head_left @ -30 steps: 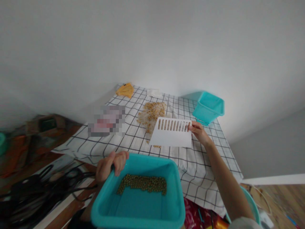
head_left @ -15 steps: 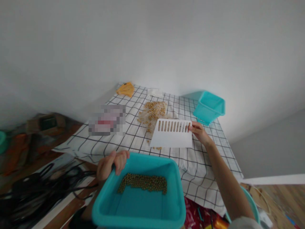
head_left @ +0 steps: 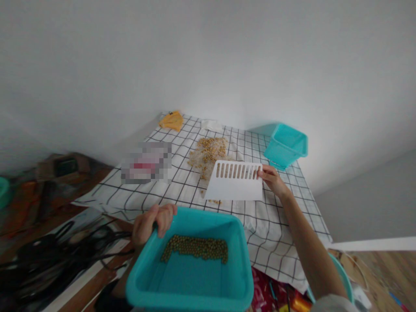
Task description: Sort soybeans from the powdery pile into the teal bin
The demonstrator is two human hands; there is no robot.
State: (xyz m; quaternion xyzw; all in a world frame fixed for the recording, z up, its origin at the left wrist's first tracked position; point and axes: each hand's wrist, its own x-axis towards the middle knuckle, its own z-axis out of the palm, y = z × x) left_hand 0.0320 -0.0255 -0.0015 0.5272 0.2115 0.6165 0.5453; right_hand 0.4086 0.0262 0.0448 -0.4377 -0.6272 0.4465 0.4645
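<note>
Nearest me, a teal tub [head_left: 241, 260] is held out past the table edge, tipped a bit toward the person. A band of olive-green beans [head_left: 196, 249] lies bunched against its far wall and the rest of the floor is bare. The left hand [head_left: 151, 223] is clamped on the tub's far-left rim, fingers curled over the lip and into the tub. It is the only hand on the tub; whether anything props it from below is hidden. Left of that, a tangle of dark cables [head_left: 48, 255] lies low beside the table. Further out, on the checked cloth [head_left: 279, 234], the right hand [head_left: 271, 180] pinches the right end of a white slotted board [head_left: 234, 188], thumb and fingers closed on its edge. The board stands on its long lower edge, leaning, with the slots along the top. A few stray beans sit just under that edge, and the loose pile of tan beans [head_left: 209, 151] lies just behind it. Risks, as I judge them: a one-handed corner grip lets the tub sag or twist, and the beans would roll off to the floor. The pinch at one end gives the board little control, so it may skid or ride over beans, and the cloth could bunch up. At the back stand a second teal basket [head_left: 286, 145], a yellow scrap [head_left: 171, 120] and a small white item [head_left: 211, 125] by the wall.
</note>
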